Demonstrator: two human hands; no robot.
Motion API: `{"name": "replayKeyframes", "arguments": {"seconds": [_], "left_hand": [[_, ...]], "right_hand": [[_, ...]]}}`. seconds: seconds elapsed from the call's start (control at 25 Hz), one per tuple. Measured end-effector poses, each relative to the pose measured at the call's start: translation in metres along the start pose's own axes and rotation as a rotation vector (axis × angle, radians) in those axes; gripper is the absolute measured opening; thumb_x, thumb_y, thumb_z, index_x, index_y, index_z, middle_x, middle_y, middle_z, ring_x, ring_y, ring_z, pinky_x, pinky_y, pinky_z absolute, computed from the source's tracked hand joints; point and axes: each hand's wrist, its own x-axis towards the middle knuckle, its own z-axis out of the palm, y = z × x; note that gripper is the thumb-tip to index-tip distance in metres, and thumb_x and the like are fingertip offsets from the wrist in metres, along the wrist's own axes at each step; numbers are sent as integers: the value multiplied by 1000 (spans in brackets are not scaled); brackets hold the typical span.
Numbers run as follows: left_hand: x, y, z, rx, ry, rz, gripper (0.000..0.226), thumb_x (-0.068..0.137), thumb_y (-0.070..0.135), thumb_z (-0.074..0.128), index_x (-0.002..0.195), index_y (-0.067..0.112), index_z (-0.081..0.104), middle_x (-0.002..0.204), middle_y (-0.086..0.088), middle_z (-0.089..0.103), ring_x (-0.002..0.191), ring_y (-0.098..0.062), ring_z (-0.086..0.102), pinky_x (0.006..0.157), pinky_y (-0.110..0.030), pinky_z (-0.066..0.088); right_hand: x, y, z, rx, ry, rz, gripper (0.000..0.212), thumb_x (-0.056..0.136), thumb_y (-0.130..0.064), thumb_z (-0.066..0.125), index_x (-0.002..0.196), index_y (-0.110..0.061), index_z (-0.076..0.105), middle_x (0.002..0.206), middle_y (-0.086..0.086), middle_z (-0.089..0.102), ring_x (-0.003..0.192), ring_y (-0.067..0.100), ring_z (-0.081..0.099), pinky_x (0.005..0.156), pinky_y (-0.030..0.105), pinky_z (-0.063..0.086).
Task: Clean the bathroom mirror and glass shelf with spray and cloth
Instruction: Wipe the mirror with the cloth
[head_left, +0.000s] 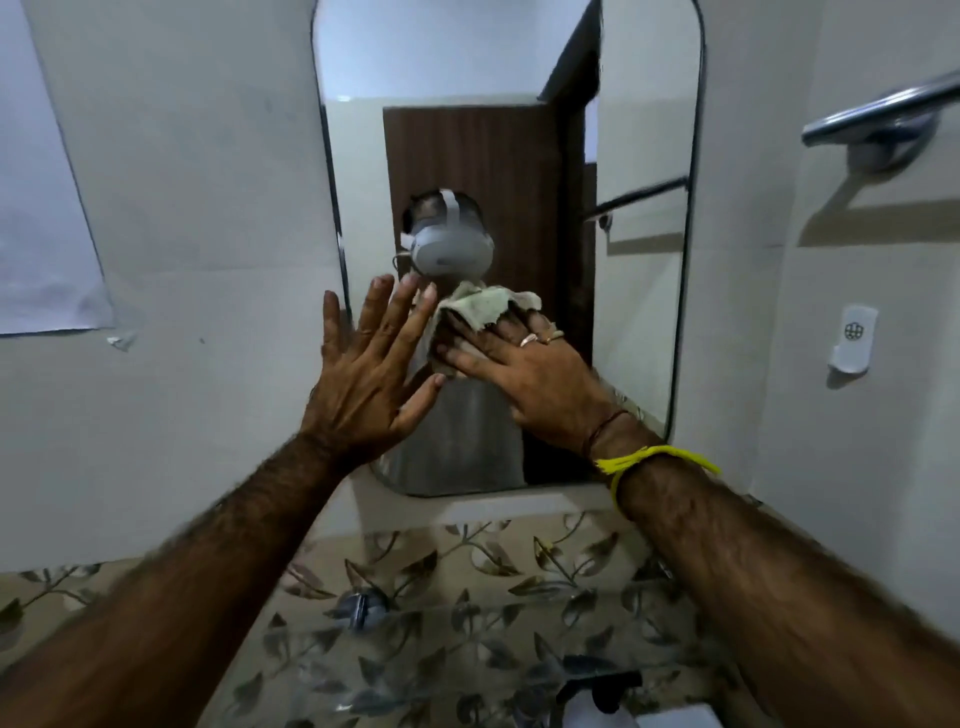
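Note:
The tall mirror (639, 130) with rounded corners hangs on the white wall ahead. My right hand (530, 374) presses a crumpled pale green cloth (478, 309) flat against the lower middle of the glass; rings show on its fingers and a yellow band circles the wrist. My left hand (369, 369) lies with spread straight fingers against the mirror's lower left edge, just left of the cloth, holding nothing. Below the mirror a glass shelf (467, 623) shows over leaf-patterned tiles. A dark spray trigger (597, 688) pokes up at the bottom edge.
A chrome towel bar (878, 119) sticks out of the wall at upper right, with a small white wall hook (854, 338) below it. A sheet of paper (41, 208) is taped to the wall at left. A chrome shelf bracket (361, 608) sits under the glass.

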Motion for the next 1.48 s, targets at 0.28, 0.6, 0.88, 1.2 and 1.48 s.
{"name": "replayKeyframes", "arguments": {"seconds": [0.28,0.6,0.88,1.2,1.48], "left_hand": [[83,-43,-23,24,205,108,80,93,59,45,154,11,28,163,-12,21,153,-30,13,115,-69,13],[105,-67,-16,-269,340,45,87,87,57,50,153,4,29,164,-15,14,153,-35,6,119,-66,7],[106,-64,-10,-12,287,65,90,85,69,48,153,13,31,163,-14,18,153,-32,10,117,-68,9],[107,-61,-11,42,269,49,94,84,71,51,155,13,28,164,-12,18,153,-32,10,115,-70,10],[106,-60,-10,3,270,38,93,84,64,55,153,8,30,163,-14,20,153,-32,10,117,-67,7]], "right_hand": [[67,38,-34,-47,144,-29,60,92,-21,35,152,-24,37,161,5,30,148,31,29,120,55,21],[131,67,-45,-49,280,194,74,85,-20,43,156,-32,24,165,-3,17,147,27,31,116,55,29],[198,100,-74,-13,377,331,64,91,-21,44,153,-30,32,164,0,21,148,20,30,120,56,15],[176,112,-78,94,445,482,63,92,-19,43,153,-27,32,164,0,23,150,25,24,122,48,19],[136,102,-62,188,429,535,68,88,-15,44,154,-25,33,164,2,23,149,25,27,116,53,31]]}}
